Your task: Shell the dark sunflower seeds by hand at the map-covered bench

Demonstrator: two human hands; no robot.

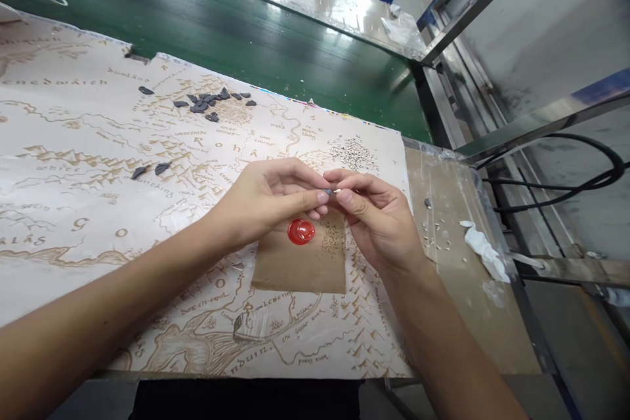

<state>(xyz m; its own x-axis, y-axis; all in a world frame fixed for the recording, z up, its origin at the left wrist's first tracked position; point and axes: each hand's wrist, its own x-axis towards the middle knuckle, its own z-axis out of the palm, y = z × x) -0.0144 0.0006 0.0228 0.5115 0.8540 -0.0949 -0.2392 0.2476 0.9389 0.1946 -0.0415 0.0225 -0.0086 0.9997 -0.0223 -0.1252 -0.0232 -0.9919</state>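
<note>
Over a square of brown cardboard (280,275), my two hands meet at the fingertips. My left hand (275,200) pinches a small dark grey piece (328,191), mostly covered by the fingers. Between the thumb and fingers of my right hand (377,210) is a tiny pale piece (337,191) with a dark tip, close against the grey one; I cannot tell if they touch. Below the fingers, a small round red dish (300,231) with a shiny surface stands on the cardboard. Many tiny specks (332,236) are scattered beside it.
Dark leaf-shaped pieces (199,106) lie in a cluster on the map-printed sheet (98,210), with others to the left. Tiny dark and white bits (354,152) are spread behind my right hand. A crumpled white tissue (485,251) lies right. A green conveyor belt (221,20) runs behind.
</note>
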